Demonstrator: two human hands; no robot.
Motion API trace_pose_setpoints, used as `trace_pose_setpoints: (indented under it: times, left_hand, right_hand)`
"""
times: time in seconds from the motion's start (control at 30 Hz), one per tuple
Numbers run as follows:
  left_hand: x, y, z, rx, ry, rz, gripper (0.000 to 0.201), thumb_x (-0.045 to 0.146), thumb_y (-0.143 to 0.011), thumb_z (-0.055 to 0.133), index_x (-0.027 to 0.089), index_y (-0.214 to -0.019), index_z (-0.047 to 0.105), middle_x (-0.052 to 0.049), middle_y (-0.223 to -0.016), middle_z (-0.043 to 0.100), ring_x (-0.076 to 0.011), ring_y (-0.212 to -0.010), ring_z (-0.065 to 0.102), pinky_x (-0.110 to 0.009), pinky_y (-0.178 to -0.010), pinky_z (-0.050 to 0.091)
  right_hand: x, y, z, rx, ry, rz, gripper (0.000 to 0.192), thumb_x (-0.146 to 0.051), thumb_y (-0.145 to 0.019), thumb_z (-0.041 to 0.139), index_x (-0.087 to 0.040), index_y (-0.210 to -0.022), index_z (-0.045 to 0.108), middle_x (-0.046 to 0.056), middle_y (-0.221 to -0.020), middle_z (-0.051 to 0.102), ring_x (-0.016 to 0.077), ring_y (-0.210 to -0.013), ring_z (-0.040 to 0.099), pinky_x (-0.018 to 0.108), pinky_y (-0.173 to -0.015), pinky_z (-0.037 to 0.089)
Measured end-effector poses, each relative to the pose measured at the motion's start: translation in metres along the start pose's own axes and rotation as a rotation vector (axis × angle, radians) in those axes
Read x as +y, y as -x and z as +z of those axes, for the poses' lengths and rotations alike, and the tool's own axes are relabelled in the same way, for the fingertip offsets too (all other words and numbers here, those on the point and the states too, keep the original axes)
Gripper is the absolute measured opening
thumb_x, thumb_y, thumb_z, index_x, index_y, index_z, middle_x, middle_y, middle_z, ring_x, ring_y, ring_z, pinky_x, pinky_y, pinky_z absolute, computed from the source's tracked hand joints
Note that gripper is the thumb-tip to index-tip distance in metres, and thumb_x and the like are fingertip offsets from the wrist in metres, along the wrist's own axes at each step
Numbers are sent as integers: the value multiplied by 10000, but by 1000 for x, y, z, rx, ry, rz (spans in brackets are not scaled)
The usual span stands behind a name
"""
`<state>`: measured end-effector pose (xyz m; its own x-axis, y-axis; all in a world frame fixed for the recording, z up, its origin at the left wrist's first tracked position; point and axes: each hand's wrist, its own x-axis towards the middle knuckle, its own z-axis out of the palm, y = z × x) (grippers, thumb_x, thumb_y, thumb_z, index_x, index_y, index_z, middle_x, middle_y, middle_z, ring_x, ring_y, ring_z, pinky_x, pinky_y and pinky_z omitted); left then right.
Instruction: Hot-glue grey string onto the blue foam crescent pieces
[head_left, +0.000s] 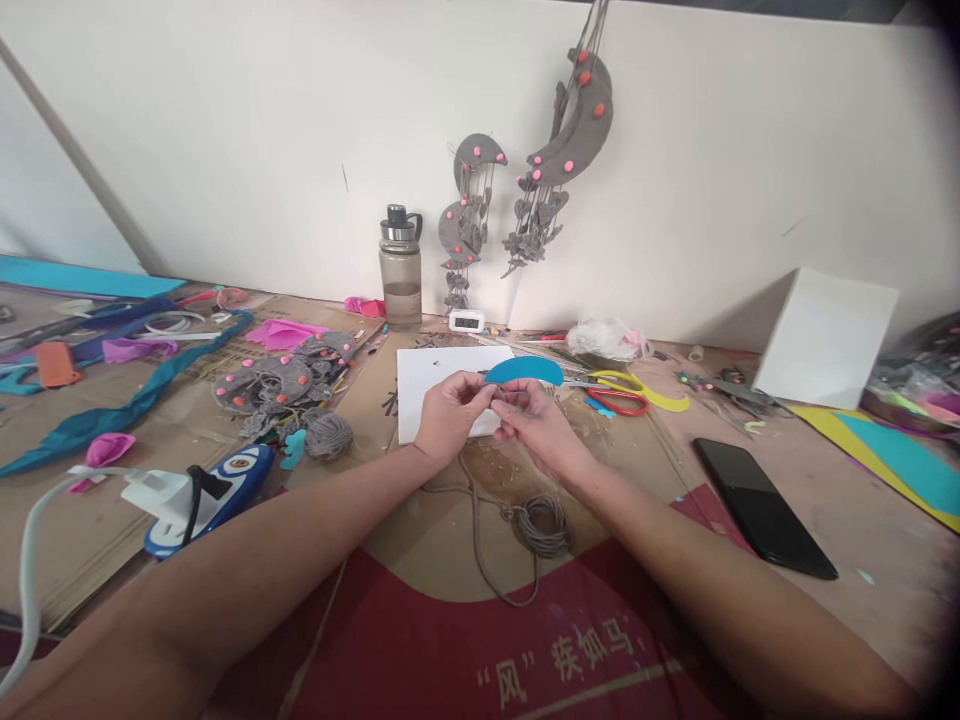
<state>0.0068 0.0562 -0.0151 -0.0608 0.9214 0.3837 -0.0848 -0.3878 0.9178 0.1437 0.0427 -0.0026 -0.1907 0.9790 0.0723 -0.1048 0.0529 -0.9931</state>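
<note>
A blue crescent-shaped piece [526,371] stands up between my two hands over a white sheet [412,390]. My left hand [452,412] is closed in a pinch at its lower left end. Fingers of my right hand [538,422] are closed along its lower edge, close to the left fingertips. Grey cord [474,510] runs down from between my hands to a loose coil [546,527] on the cardboard. The fingertips partly hide where cord and crescent meet. Just right of my right hand lie scissors [622,392] with yellow and red handles.
Grey crescent ornaments [592,120] hang on the white wall behind. A water bottle [401,275] and small digital clock [466,320] stand at the back. Left are a ball of grey yarn [328,435] and a blue power strip [244,470]; right lies a phone [761,505].
</note>
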Motion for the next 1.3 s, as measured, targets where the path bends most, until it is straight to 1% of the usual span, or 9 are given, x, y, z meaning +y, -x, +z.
trace_pose_setpoints:
  times: [0.03, 0.1, 0.23, 0.4, 0.57, 0.67, 0.83, 1.0, 1.3]
  left_hand:
    - [0, 0, 0, 0, 5, -12, 165, 328, -715, 704, 166, -730, 675, -33, -727, 686, -141, -688, 610, -270, -698, 470]
    - [1, -1, 0, -9, 20, -46, 184, 341, -711, 711, 164, -742, 672, -33, -710, 685, -145, -680, 621, -277, -699, 478]
    - [3, -1, 1, -26, 99, -122, 209, 351, -709, 715, 157, -766, 662, -39, -737, 699, -151, -686, 647, -303, -726, 508]
    - [0, -1, 2, -67, 206, -168, 222, 350, -728, 692, 145, -808, 661, -56, -788, 712, -159, -730, 662, -354, -800, 531]
    - [-6, -2, 2, -54, 281, -175, 225, 352, -724, 689, 143, -797, 647, -54, -782, 706, -165, -737, 665, -389, -821, 538]
    - [-6, -2, 2, -53, 311, -191, 229, 342, -713, 700, 138, -799, 642, -60, -772, 706, -174, -744, 672, -399, -825, 536]
    - [-2, 0, 4, -47, 373, -216, 211, 312, -702, 711, 127, -764, 630, -67, -754, 704, -179, -739, 673, -377, -788, 541]
    - [1, 1, 5, -59, 388, -219, 197, 300, -715, 698, 122, -733, 616, -73, -756, 706, -178, -737, 674, -356, -764, 542]
    - [2, 1, 3, -112, 450, -211, 159, 270, -744, 665, 120, -722, 616, -84, -760, 711, -180, -729, 675, -344, -742, 538]
  right_hand:
    - [0, 0, -1, 15, 32, -2, 386, -430, -673, 715, -220, -914, 498, -40, -811, 544, 78, -607, 496, 226, -527, 449]
    - [-1, 0, -4, 50, 107, -37, 322, -450, -699, 684, -206, -850, 536, -31, -776, 548, 79, -589, 446, 199, -468, 371]
    - [-2, -1, -6, 121, 169, -133, 263, -449, -719, 662, -199, -740, 584, -25, -705, 550, 80, -531, 367, 222, -459, 302]
    - [2, -3, -6, 212, 152, -169, 265, -454, -718, 665, -198, -777, 631, -6, -719, 603, 94, -555, 398, 231, -483, 301]
    - [6, -3, -6, 197, 117, -176, 258, -449, -735, 652, -196, -779, 632, -7, -712, 605, 85, -533, 369, 223, -470, 286]
    - [7, -3, -6, 203, 108, -171, 254, -447, -745, 640, -195, -775, 633, -4, -730, 614, 87, -545, 386, 221, -476, 299]
    - [9, -3, -6, 226, 98, -171, 250, -443, -756, 635, -194, -788, 636, 2, -762, 622, 91, -584, 430, 214, -499, 330]
    - [9, -3, -5, 233, 91, -163, 276, -457, -752, 631, -183, -789, 633, 17, -791, 645, 94, -594, 447, 216, -502, 338]
    - [9, -4, -5, 233, 65, -159, 236, -413, -731, 638, -178, -754, 640, 3, -734, 651, 88, -546, 426, 231, -499, 310]
